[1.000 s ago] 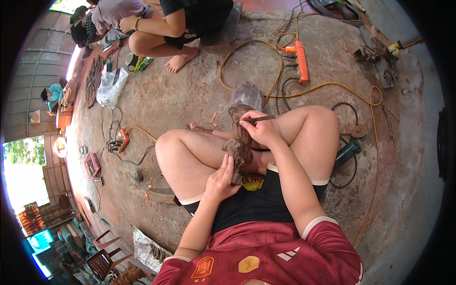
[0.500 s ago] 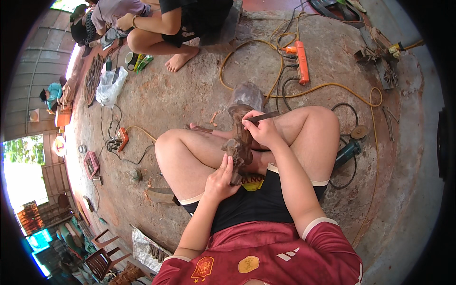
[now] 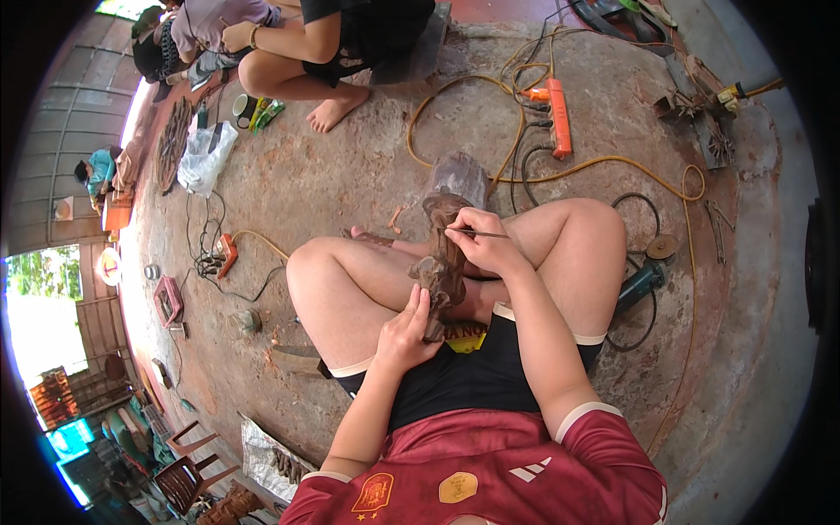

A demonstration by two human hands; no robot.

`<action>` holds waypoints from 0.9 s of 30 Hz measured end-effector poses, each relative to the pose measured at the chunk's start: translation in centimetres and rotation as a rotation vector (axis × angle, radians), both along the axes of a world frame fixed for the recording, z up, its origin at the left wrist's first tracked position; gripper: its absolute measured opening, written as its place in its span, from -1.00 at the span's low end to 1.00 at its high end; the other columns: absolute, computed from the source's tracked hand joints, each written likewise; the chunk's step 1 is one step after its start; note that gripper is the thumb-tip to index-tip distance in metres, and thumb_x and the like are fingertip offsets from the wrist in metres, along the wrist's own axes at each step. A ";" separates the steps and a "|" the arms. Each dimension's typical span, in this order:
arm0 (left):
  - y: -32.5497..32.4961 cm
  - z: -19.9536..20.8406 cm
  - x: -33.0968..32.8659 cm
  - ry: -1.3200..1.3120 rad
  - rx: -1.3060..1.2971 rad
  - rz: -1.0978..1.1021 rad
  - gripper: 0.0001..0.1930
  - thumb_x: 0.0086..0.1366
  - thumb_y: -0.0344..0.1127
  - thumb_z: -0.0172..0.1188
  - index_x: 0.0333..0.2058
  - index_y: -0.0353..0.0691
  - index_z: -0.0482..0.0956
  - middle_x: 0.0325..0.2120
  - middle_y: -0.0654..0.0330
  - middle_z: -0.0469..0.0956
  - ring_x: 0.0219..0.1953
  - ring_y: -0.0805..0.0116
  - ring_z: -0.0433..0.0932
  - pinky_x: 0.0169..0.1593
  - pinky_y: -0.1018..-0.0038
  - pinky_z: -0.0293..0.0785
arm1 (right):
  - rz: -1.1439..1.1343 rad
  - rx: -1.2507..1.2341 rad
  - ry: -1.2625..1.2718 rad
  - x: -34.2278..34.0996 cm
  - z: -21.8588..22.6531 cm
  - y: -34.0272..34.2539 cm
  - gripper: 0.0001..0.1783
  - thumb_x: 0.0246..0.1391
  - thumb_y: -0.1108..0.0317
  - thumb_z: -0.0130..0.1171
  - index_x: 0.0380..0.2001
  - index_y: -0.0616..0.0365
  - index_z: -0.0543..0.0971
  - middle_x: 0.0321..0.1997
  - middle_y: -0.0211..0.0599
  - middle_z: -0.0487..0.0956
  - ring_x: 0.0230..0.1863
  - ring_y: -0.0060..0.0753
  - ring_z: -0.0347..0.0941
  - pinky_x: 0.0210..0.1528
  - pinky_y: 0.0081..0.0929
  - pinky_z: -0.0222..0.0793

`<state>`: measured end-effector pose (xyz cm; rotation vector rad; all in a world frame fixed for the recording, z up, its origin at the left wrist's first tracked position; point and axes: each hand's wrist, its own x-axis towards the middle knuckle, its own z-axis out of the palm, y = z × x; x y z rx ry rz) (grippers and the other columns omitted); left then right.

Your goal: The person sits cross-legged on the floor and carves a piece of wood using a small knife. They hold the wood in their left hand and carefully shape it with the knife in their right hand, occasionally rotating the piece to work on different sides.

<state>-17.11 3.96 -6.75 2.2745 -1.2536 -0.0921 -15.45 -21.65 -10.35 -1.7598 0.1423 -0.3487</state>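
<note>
A dark brown carved wooden figure (image 3: 444,273) lies lengthwise between my bent legs. Its far end reaches a worn, greyish round block (image 3: 458,171) on the floor. My left hand (image 3: 406,334) is closed round the near end of the carving, fingers laid along its side. In my right hand (image 3: 486,248) I pinch a thin, dark, flat strip-like tool (image 3: 492,234), whose tip is at the carving's upper part. The tool now shows almost edge-on; whether it is a file or a blade I cannot make out.
An orange power strip (image 3: 557,118) with yellow and black cables lies beyond my right knee. Beside that knee is a teal power tool (image 3: 641,284). A white plastic bag (image 3: 206,159) lies at the far left. Another person's bare foot (image 3: 339,109) rests on the floor ahead.
The tool in my right hand has turned from its broad face to its thin edge, and its outer end has dropped slightly. My left hand and the carving have stayed nearly still.
</note>
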 end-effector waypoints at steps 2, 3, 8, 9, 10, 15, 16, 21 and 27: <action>0.1 0.0 0.0 0.010 0.010 0.000 0.07 -0.26 -0.34 0.50 0.32 -0.45 0.23 0.14 -0.39 0.42 -0.20 -0.03 0.70 -0.18 0.30 0.66 | 0.008 0.006 0.009 0.0 -0.1 -0.1 -0.78 0.05 0.48 0.31 -0.47 0.31 0.44 -0.47 -0.08 0.52 -0.44 -0.15 0.49 -0.35 -0.35 0.38; 0.2 -0.1 0.0 0.018 0.017 -0.001 0.04 -0.21 -0.31 0.50 0.32 -0.44 0.23 0.15 -0.39 0.41 -0.17 -0.04 0.69 -0.17 0.29 0.66 | 0.010 0.016 0.019 0.0 -0.1 0.0 -0.77 0.05 0.48 0.31 -0.48 0.31 0.43 -0.47 -0.09 0.51 -0.44 -0.18 0.48 -0.35 -0.36 0.38; 0.3 -0.1 -0.1 0.032 0.039 -0.001 0.02 -0.17 -0.28 0.50 0.32 -0.42 0.24 0.16 -0.40 0.40 -0.15 -0.04 0.69 -0.17 0.27 0.66 | 0.020 0.058 0.002 -0.1 -0.5 0.1 -0.77 0.08 0.48 0.31 -0.48 0.29 0.43 -0.49 -0.20 0.48 -0.44 -0.48 0.40 -0.36 -0.45 0.35; 0.2 0.0 -0.1 0.035 0.046 0.002 0.02 -0.17 -0.28 0.49 0.32 -0.42 0.24 0.16 -0.40 0.40 -0.15 -0.04 0.69 -0.17 0.27 0.66 | 0.018 0.062 0.003 -0.1 -0.5 0.2 -0.77 0.06 0.50 0.31 -0.49 0.30 0.42 -0.49 -0.16 0.48 -0.45 -0.43 0.42 -0.37 -0.43 0.35; 0.2 0.0 -0.1 0.038 0.054 0.005 0.02 -0.16 -0.28 0.49 0.32 -0.42 0.24 0.16 -0.40 0.40 -0.15 -0.04 0.69 -0.17 0.27 0.66 | 0.015 0.066 0.003 -0.1 -0.5 0.3 -0.76 0.04 0.52 0.31 -0.49 0.32 0.41 -0.49 -0.12 0.48 -0.46 -0.39 0.43 -0.38 -0.41 0.35; 0.2 -0.1 -0.2 0.034 0.039 0.003 0.02 -0.16 -0.28 0.50 0.32 -0.42 0.24 0.17 -0.39 0.39 -0.16 -0.04 0.69 -0.18 0.27 0.67 | 0.025 0.073 0.018 -0.2 -0.5 0.2 -0.76 0.04 0.53 0.31 -0.50 0.32 0.41 -0.51 -0.16 0.45 -0.47 -0.44 0.40 -0.39 -0.43 0.34; 0.2 -0.1 -0.2 0.031 0.035 0.000 0.02 -0.16 -0.28 0.50 0.32 -0.42 0.24 0.17 -0.39 0.39 -0.17 -0.04 0.69 -0.18 0.27 0.67 | 0.027 0.067 0.030 -0.2 -0.4 0.2 -0.76 0.04 0.53 0.31 -0.50 0.32 0.41 -0.51 -0.16 0.45 -0.48 -0.44 0.40 -0.39 -0.43 0.34; 0.2 -0.1 -0.3 0.032 0.029 0.005 0.06 -0.22 -0.32 0.52 0.32 -0.45 0.22 0.17 -0.39 0.39 -0.19 -0.04 0.69 -0.18 0.28 0.66 | 0.031 0.096 -0.003 -0.2 0.2 0.5 -0.76 0.02 0.56 0.31 -0.52 0.32 0.40 -0.51 -0.17 0.43 -0.49 -0.43 0.37 -0.39 -0.44 0.33; 0.1 0.1 -0.2 0.044 0.011 0.017 0.06 -0.21 -0.32 0.52 0.32 -0.46 0.21 0.16 -0.41 0.39 -0.17 -0.07 0.68 -0.17 0.27 0.67 | 0.030 0.063 -0.014 -0.1 -0.1 0.7 -0.75 0.01 0.57 0.31 -0.52 0.31 0.39 -0.51 -0.15 0.41 -0.51 -0.35 0.35 -0.41 -0.43 0.31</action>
